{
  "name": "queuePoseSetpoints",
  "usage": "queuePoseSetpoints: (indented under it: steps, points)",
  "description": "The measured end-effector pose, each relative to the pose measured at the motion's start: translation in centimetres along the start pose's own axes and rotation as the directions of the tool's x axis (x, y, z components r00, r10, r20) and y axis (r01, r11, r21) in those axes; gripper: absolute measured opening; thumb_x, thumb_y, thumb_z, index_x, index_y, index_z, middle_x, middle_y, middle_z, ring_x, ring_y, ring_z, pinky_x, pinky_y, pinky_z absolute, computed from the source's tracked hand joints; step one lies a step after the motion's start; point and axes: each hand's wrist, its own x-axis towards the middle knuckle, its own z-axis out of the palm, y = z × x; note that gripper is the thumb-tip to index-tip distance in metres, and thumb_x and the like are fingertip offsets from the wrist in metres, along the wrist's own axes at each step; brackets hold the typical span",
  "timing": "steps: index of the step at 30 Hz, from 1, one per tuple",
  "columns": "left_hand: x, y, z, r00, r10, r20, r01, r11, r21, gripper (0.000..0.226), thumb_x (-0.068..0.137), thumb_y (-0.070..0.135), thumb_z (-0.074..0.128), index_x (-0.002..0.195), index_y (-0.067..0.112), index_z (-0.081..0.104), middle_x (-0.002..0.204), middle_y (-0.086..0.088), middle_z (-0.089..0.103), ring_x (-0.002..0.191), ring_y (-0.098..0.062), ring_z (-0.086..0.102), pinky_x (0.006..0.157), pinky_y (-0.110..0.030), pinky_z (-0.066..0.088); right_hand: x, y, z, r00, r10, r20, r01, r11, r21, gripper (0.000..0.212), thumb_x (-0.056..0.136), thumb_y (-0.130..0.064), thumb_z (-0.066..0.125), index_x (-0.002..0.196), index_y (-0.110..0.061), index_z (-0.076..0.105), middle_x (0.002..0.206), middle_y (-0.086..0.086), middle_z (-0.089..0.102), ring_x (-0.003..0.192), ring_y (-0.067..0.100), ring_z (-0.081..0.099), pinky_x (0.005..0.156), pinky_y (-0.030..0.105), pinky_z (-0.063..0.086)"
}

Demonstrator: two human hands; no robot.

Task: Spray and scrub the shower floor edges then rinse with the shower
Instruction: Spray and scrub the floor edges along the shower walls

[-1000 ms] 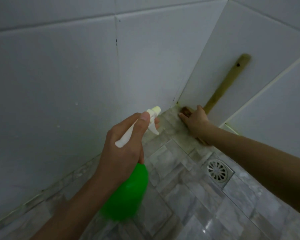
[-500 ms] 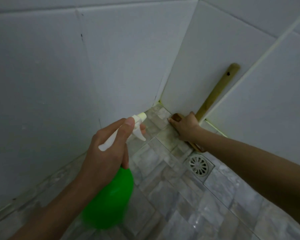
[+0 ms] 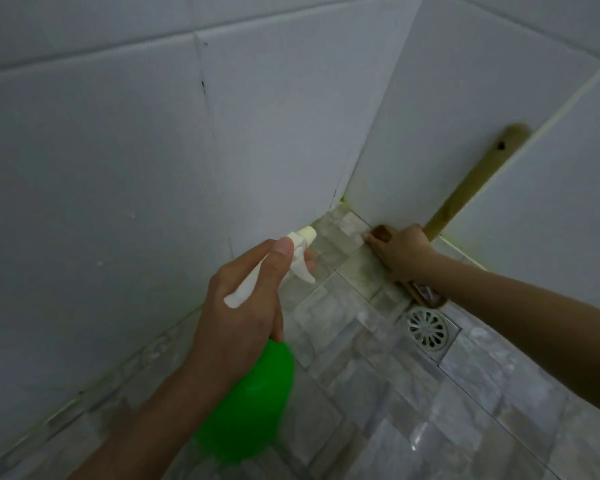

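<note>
My left hand [image 3: 243, 306] grips the white trigger head of a green spray bottle [image 3: 250, 407], nozzle aimed toward the floor corner, a finger on the trigger. My right hand [image 3: 400, 254] presses down on a wooden scrub brush [image 3: 383, 233] lying along the floor edge where the grey tiled floor [image 3: 378, 410] meets the right wall. The brush's long wooden handle [image 3: 471, 188] sticks up against the white wall. The bristles are hidden under my hand.
White tiled walls [image 3: 118, 168] meet at a corner [image 3: 343, 202] with yellowish grout along the floor line. A round metal floor drain [image 3: 428, 329] sits just below the brush. The floor tiles look wet and glossy.
The view has shifted, so both hands sit differently in frame. My right hand and brush stay on the right wall's floor edge near the corner. The bottle stays pointed at the corner.
</note>
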Motion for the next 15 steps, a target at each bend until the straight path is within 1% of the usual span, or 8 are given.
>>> queuePoseSetpoints:
  steps: [5, 7, 8, 10, 11, 12, 14, 15]
  points:
    - [-0.9, 0.8, 0.9, 1.0, -0.001, 0.01, 0.001, 1.0, -0.003, 0.053, 0.08, 0.068, 0.05, 0.102, 0.027, 0.077, 0.088, -0.038, 0.066, 0.036, -0.022, 0.044, 0.044, -0.024, 0.039, -1.3, 1.0, 0.5, 1.0, -0.012, 0.022, 0.011, 1.0, 0.023, 0.089, 0.09, -0.045, 0.052, 0.152, -0.023, -0.008, 0.128, 0.012, 0.05, 0.065, 0.02, 0.049, 0.074, 0.032, 0.046]
    - [-1.3, 1.1, 1.3, 1.0, 0.006, 0.021, -0.006, 0.999, 0.033, 0.053, 0.08, 0.069, 0.048, 0.098, 0.027, 0.077, 0.079, -0.036, 0.064, 0.036, -0.02, 0.045, 0.043, -0.024, 0.04, -3.2, 2.0, 1.7, 1.0, -0.028, 0.009, 0.028, 0.996, 0.08, 0.101, 0.086, -0.042, 0.061, 0.151, -0.023, -0.013, 0.128, 0.012, 0.052, 0.084, 0.025, 0.059, 0.083, 0.033, 0.048]
    - [-1.5, 1.2, 1.4, 1.0, 0.009, 0.021, -0.01, 0.999, 0.044, 0.053, 0.08, 0.069, 0.048, 0.096, 0.028, 0.077, 0.077, -0.036, 0.063, 0.036, -0.019, 0.045, 0.043, -0.024, 0.04, -4.5, 2.5, 2.3, 0.999, -0.04, -0.01, 0.04, 0.995, 0.087, 0.096, 0.088, -0.034, 0.061, 0.151, -0.024, -0.011, 0.124, 0.011, 0.055, 0.094, 0.027, 0.061, 0.087, 0.035, 0.046]
    - [-1.7, 1.7, 1.7, 0.999, 0.019, 0.033, -0.02, 0.999, 0.031, 0.051, 0.082, 0.068, 0.047, 0.098, 0.03, 0.077, 0.085, -0.037, 0.065, 0.036, -0.02, 0.045, 0.045, -0.026, 0.041, -6.8, 3.7, 4.2, 0.995, -0.037, -0.096, 0.038, 0.999, 0.008, 0.07, 0.093, -0.019, 0.052, 0.151, -0.021, 0.012, 0.116, 0.008, 0.061, 0.103, 0.028, 0.059, 0.095, 0.037, 0.038]
    - [-1.8, 1.8, 1.9, 0.999, 0.02, 0.041, -0.021, 0.999, 0.028, 0.05, 0.082, 0.068, 0.048, 0.099, 0.031, 0.078, 0.09, -0.037, 0.066, 0.037, -0.022, 0.045, 0.046, -0.027, 0.041, -7.4, 4.2, 5.1, 0.976, -0.035, -0.216, 0.022, 0.998, -0.06, 0.056, 0.091, -0.017, 0.054, 0.143, -0.018, 0.035, 0.109, 0.007, 0.064, 0.101, 0.028, 0.059, 0.095, 0.037, 0.034]
    - [-1.8, 1.9, 2.0, 0.999, 0.022, 0.048, -0.023, 0.999, 0.031, 0.05, 0.082, 0.068, 0.048, 0.099, 0.031, 0.078, 0.092, -0.038, 0.066, 0.037, -0.023, 0.045, 0.047, -0.027, 0.041, -7.8, 4.7, 5.4, 0.939, -0.012, -0.344, -0.03, 0.993, -0.117, 0.041, 0.083, -0.017, 0.065, 0.124, -0.017, 0.057, 0.099, 0.005, 0.066, 0.096, 0.028, 0.059, 0.094, 0.039, 0.032]
    - [-1.9, 2.0, 2.6, 0.998, 0.019, 0.061, -0.022, 0.998, 0.051, 0.051, 0.081, 0.068, 0.048, 0.096, 0.03, 0.078, 0.093, -0.038, 0.066, 0.038, -0.023, 0.045, 0.047, -0.026, 0.042, -8.6, 5.8, 6.7, 0.796, 0.109, -0.596, -0.162, 0.986, -0.035, 0.026, 0.063, -0.014, 0.079, 0.088, -0.015, 0.071, 0.089, 0.009, 0.066, 0.093, 0.032, 0.057, 0.097, 0.047, 0.029]
    - [-2.0, 2.1, 2.8, 0.998, 0.019, 0.065, -0.023, 0.998, 0.057, 0.05, 0.081, 0.068, 0.048, 0.094, 0.03, 0.077, 0.092, -0.038, 0.066, 0.038, -0.023, 0.045, 0.047, -0.025, 0.041, -8.8, 6.1, 7.5, 0.702, 0.191, -0.686, -0.209, 0.976, 0.058, 0.03, 0.062, -0.011, 0.079, 0.091, -0.013, 0.071, 0.099, 0.013, 0.064, 0.101, 0.034, 0.054, 0.1, 0.05, 0.027]
